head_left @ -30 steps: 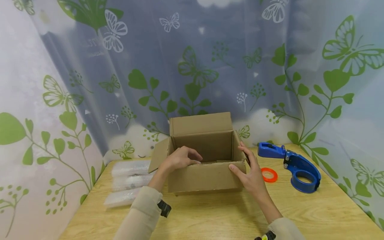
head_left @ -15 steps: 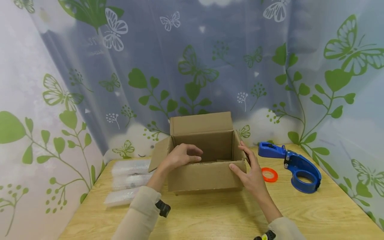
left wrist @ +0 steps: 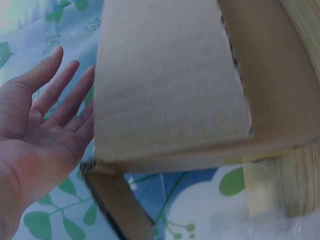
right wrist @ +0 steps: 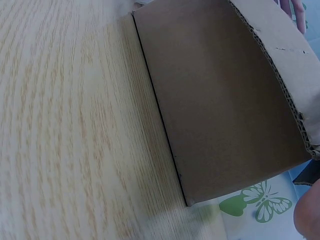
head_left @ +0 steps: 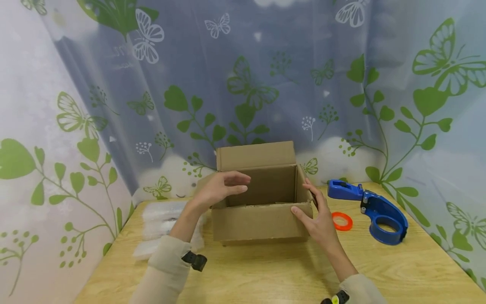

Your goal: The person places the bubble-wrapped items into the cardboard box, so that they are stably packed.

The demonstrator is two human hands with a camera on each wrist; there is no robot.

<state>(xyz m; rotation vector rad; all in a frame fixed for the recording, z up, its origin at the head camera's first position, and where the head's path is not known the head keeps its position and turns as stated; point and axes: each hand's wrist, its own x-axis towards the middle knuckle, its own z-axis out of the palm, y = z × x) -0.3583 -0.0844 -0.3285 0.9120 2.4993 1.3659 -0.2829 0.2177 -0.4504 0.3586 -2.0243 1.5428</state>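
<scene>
An open cardboard box (head_left: pixel 262 223) stands on the table with its back flap raised and its front flap hanging down over the front. My right hand (head_left: pixel 319 213) holds the box's front right corner, thumb on the front flap and fingers along the right side. In the right wrist view only a bit of that hand (right wrist: pixel 307 212) shows beside the box (right wrist: pixel 220 105). Above the box's left side hovers my left hand (head_left: pixel 218 190), holding nothing. The left wrist view shows this hand (left wrist: pixel 47 127) with fingers extended, near a box flap (left wrist: pixel 170 80).
Bubble-wrapped packages (head_left: pixel 159 228) lie left of the box, partly behind my left arm. To the right are an orange tape ring (head_left: pixel 342 221) and a blue tape dispenser (head_left: pixel 385 221). A patterned curtain (head_left: pixel 243 76) hangs behind the wooden table (head_left: pixel 262 274).
My left hand has lifted from the box's front edge and moved up and left. The right hand keeps its hold, and the box stays in place.
</scene>
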